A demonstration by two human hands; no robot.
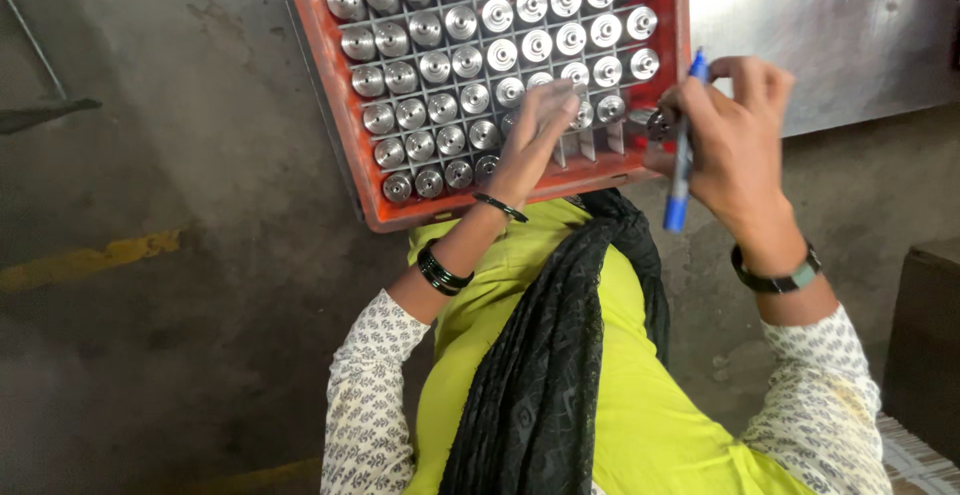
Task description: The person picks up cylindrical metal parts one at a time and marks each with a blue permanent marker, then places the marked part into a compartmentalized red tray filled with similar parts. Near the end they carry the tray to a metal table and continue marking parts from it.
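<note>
While left hand [535, 135] rests flat in one crate [500, 85], right hand [735, 140] fingers grip one marker [682, 165], one metal part [659, 123]

Bare grey concrete floor [180, 125] is filling most of the view, stained and scuffed. A worn yellow painted stripe [90, 258] is running across it at left, and another yellow patch [255, 477] is showing near the bottom edge. A thin dark bar [45, 113] is poking in from the left edge. A scratched metal sheet [830, 25] is catching bright glare at top right. A dark box-like block [925, 345] is sitting at the right edge.
</note>
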